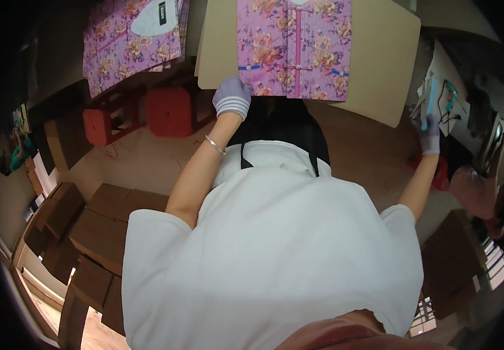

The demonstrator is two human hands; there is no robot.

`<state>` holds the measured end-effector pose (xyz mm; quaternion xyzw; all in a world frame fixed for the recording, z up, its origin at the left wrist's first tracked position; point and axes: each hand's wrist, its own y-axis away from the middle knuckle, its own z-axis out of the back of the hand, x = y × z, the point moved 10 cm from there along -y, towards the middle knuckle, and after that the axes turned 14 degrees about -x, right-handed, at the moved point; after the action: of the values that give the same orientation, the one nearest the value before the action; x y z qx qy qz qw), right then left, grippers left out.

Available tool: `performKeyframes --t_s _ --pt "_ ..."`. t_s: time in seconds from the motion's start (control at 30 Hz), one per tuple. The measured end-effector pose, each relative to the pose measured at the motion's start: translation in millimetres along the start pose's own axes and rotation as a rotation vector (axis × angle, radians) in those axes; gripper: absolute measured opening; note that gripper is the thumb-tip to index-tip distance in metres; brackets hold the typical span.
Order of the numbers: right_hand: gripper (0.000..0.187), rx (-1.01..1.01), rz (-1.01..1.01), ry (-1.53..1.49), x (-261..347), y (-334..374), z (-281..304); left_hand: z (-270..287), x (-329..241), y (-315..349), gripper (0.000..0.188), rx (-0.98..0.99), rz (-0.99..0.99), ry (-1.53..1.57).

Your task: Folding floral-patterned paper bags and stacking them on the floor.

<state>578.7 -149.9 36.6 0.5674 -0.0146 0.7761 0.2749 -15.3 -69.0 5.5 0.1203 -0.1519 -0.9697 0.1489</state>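
Observation:
A flat purple floral garment (269, 46) with pink front fastenings lies on a large tan cardboard sheet (380, 64). Two short blue strips cross it, a left one (249, 68) and a right one (339, 73). My left hand (231, 96), in a pale purple glove with a striped cuff, is closed at the garment's lower left corner; its fingertips are partly hidden. Out to the right, my gloved right hand (430, 137) is smeared by motion. A light blue strip (432, 96) extends up from its closed fingers.
More floral garments (129, 46) are stacked at the far left. Red stools (170, 111) stand beneath the table edge. Brown cartons (103, 224) are piled at the lower left. A teal-handled tool with a cord (450, 96) lies at right, near another person (476, 189).

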Motion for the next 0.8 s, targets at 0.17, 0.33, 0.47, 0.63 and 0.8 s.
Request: performKeyframes --t_s 0.17,0.33,0.47,0.63,0.8 --pt "0.083 0.26 -0.467 -0.585 -17 130 -154 -58 56 14 0.042 0.249 0.08 0.214" --pt "0.053 0.609 -0.392 -0.18 -2 227 -301 -78 31 26 0.018 0.635 0.237 0.982" --pt "0.041 0.589 -0.413 -0.116 -5 267 -351 -75 17 45 0.018 0.586 0.181 1.015" --pt "0.034 0.419 -0.427 -0.259 4 258 -374 -64 4 53 0.018 0.57 0.116 1.052" --pt "0.016 0.133 -0.474 -0.136 3 242 -381 -58 -1 60 0.016 0.552 0.056 1.097"
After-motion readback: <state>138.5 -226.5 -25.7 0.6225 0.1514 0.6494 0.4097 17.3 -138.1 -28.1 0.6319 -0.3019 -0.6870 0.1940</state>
